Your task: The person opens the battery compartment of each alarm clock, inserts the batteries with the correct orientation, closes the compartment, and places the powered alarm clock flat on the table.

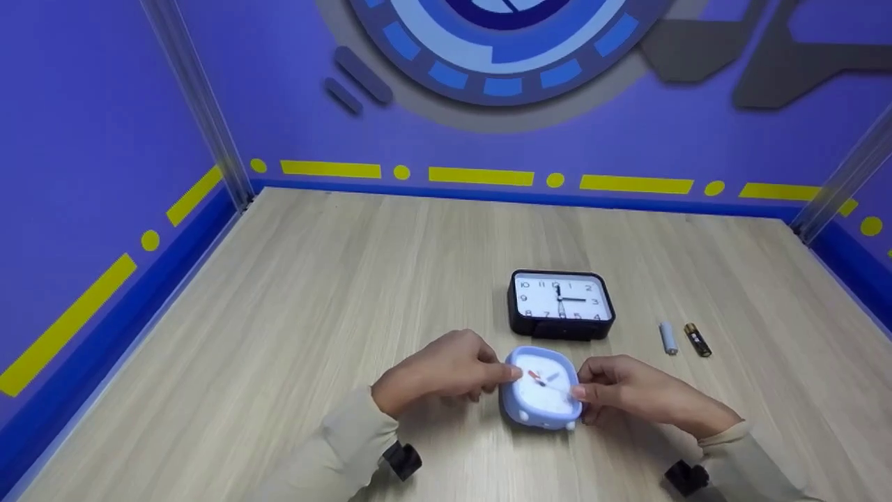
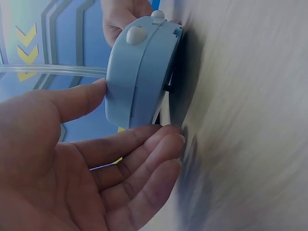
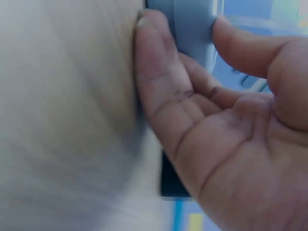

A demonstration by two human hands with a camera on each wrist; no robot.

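Note:
Between both hands is a small light-blue alarm clock (image 1: 542,385), face up with its white knobs toward the person. At its left side, the left hand (image 1: 456,368) pinches it, thumb on the face rim and fingers beneath. The right hand (image 1: 631,390) grips the opposite side the same way, thumb at the rim. In the left wrist view, the clock (image 2: 137,72) stands slightly off the table, a small black peg on its back. The right wrist view shows part of the clock's edge (image 3: 192,24) between thumb and fingers; its back is hidden there.
Just behind the blue clock lies a black rectangular clock (image 1: 561,305), face up. To its right are a pale battery (image 1: 667,338) and a black-and-gold battery (image 1: 697,340). Blue panels (image 1: 460,146) wall in the wooden table (image 1: 313,279) at the back and sides.

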